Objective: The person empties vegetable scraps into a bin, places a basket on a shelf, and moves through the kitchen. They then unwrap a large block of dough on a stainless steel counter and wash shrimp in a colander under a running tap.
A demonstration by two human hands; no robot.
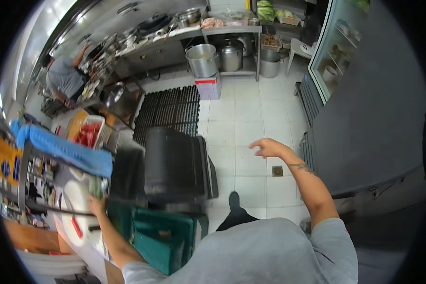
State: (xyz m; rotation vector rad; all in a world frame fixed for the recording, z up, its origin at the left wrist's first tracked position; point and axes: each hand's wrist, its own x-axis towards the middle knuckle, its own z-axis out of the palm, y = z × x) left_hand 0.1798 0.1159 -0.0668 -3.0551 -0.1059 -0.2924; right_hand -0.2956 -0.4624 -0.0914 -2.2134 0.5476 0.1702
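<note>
My left hand (98, 205) reaches over the prep counter on the left, its fingers at a blurred greenish item (96, 187). Whether it grips that item is unclear. Just beside it lies a white cutting board (78, 238) with a red-handled knife (77, 227) on it. A black handle (94, 228) shows near my left wrist. Over the floor on the right, my right hand (269, 147) hangs in the air, holding nothing, index finger stretched out and fingers apart. Above the counter, a blue cloth (71, 151) is draped along a metal shelf.
A black lidded bin (174, 165) and a green bin (163, 227) stand beside the counter. Ahead are a black floor mat (167, 110) and an aluminium pot (201, 61) on a box (208, 88). A glass-door fridge (335, 64) stands right. Another person (65, 80) works at the stove.
</note>
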